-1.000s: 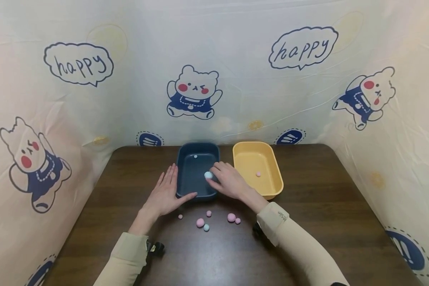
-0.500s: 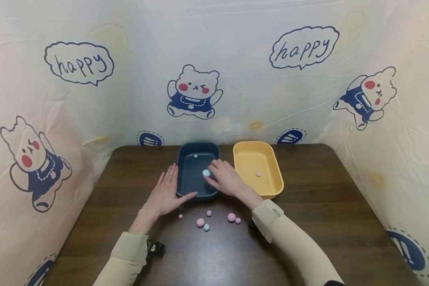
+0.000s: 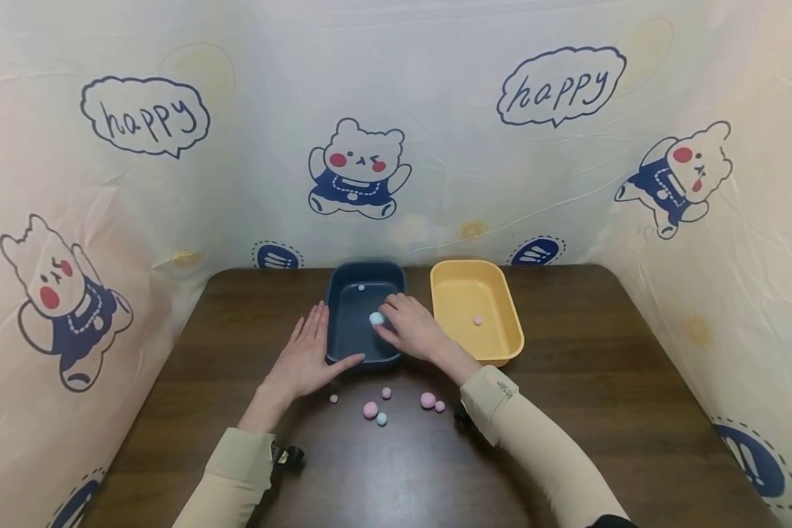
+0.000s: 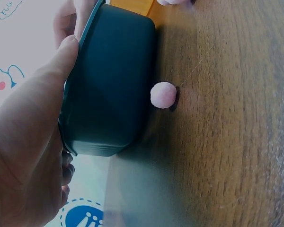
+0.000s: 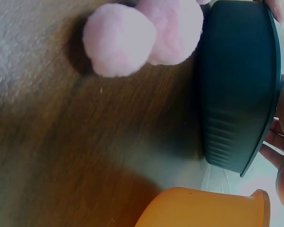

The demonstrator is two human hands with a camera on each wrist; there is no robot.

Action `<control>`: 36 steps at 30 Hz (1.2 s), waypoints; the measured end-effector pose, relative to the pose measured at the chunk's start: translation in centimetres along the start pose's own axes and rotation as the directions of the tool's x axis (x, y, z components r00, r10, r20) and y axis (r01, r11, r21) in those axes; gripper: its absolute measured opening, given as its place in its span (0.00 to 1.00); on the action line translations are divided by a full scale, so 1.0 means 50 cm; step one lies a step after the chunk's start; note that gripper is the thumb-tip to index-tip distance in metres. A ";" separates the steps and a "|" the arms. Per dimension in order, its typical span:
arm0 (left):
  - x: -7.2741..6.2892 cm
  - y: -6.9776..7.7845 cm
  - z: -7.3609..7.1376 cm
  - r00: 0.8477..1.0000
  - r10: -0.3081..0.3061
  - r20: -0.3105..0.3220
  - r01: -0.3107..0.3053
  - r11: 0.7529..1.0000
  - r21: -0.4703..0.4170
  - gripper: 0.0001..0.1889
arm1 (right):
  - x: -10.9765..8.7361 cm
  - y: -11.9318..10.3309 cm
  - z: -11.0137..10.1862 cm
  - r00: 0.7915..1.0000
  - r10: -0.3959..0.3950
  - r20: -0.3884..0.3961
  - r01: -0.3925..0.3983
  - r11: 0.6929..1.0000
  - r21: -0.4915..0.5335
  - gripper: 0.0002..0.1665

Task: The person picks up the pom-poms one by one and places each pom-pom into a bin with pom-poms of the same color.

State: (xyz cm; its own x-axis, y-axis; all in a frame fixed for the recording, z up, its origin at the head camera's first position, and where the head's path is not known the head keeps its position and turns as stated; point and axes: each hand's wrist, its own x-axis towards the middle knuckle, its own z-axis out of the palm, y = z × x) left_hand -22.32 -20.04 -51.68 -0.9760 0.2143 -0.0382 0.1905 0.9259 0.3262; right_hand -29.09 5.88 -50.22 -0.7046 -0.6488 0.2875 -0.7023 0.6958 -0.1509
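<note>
My left hand (image 3: 303, 361) lies along the left side of the dark blue tray (image 3: 351, 339), fingers straight and thumb across its front rim. Over that tray, the thumb and fingers of my right hand (image 3: 414, 328) pinch a light blue pom-pom (image 3: 375, 319). A smaller light blue pom-pom (image 3: 361, 288) sits toward the tray's back. In the left wrist view, my left thumb (image 4: 61, 59) touches the tray's rim. The right wrist view shows the tray's outer wall (image 5: 236, 85), but the pinched pom-pom is hidden there.
To the right stands a yellow tray (image 3: 482, 282) holding one small pink pom-pom (image 3: 478, 321). In front of the trays lie several loose pom-poms, including a large pink pom-pom (image 3: 369, 410) and a light blue pom-pom (image 3: 382, 419). A printed curtain (image 3: 449, 191) hangs behind the table.
My right hand has shifted slightly left and farther over the dark blue tray, carrying the light blue pom-pom. The left hand stays in place.
</note>
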 end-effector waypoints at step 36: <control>0.001 0.002 -0.001 1.000 0.002 -0.008 -0.002 1.000 0.008 0.70 | -0.043 0.006 -0.020 0.997 0.070 -0.014 -0.071 0.997 -0.026 0.46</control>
State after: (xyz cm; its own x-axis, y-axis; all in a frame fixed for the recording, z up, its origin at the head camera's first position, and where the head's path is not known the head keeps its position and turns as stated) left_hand -22.34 -19.98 -51.58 -0.9765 0.2136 -0.0296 0.1933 0.9279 0.3189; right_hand -27.70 7.78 -49.96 -0.7507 -0.5939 0.2894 -0.6479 0.7475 -0.1465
